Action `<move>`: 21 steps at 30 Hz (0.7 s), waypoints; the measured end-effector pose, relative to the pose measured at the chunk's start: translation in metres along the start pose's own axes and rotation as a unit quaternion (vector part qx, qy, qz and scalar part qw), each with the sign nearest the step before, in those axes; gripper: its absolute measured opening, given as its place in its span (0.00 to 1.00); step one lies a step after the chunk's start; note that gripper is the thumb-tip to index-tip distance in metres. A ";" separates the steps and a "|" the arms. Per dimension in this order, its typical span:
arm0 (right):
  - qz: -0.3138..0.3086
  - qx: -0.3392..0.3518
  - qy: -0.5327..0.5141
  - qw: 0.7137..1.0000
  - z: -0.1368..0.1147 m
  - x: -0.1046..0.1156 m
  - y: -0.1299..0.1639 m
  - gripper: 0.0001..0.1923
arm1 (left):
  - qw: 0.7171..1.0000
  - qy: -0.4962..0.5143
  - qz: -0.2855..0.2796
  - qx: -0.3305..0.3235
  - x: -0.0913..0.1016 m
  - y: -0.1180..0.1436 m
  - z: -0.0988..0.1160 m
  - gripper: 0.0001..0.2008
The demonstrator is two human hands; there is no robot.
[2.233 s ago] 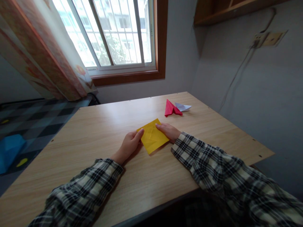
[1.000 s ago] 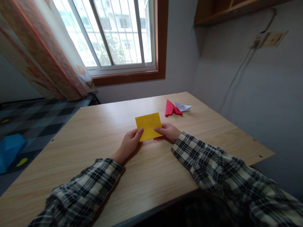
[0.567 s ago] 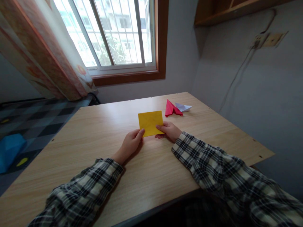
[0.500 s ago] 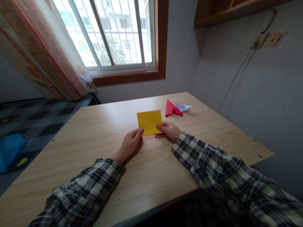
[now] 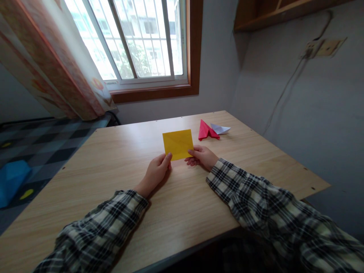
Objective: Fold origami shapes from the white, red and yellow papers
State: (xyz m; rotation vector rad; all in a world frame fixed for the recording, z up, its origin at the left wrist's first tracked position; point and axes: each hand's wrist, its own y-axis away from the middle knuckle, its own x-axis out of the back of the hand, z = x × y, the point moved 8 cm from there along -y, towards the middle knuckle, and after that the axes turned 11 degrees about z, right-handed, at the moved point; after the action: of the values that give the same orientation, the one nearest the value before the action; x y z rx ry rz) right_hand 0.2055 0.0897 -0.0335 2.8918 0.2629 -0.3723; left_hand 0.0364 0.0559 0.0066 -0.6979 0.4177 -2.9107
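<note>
A yellow sheet of paper point(image 5: 178, 144) is held up over the wooden table point(image 5: 127, 151), its flat face towards me. Faint crease lines show across it. My left hand point(image 5: 157, 170) pinches the lower left corner, thumb in front and fingers mostly hidden behind. On the lower right edge, my right hand point(image 5: 203, 156) grips with the thumb on the front face, its other fingers curled below and behind. Beyond my right hand lie a folded red paper point(image 5: 207, 131) and a folded white paper boat point(image 5: 220, 129), close together.
To the left is a dark checked surface point(image 5: 57, 132) with a blue object point(image 5: 14, 178) on it. A curtain point(image 5: 65, 68) hangs beside the window point(image 5: 142, 45). A cord point(image 5: 284, 91) runs down the right wall from a socket point(image 5: 311, 49), below a wooden shelf point(image 5: 264, 21).
The yellow paper has risen slightly and shifted a little left, its face turned more upright. Both hands keep hold of it. The folded red and white papers have not moved.
</note>
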 end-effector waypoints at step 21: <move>-0.025 0.012 0.010 1.000 0.000 0.000 -0.001 0.06 | 0.998 0.029 -0.047 0.030 -0.006 0.004 0.000 0.23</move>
State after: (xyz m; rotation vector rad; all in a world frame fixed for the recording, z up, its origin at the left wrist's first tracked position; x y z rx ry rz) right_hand 0.2048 0.0906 -0.0339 2.9184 0.3378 -0.3564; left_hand 0.0418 0.0535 0.0027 -0.6417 0.3111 -3.0247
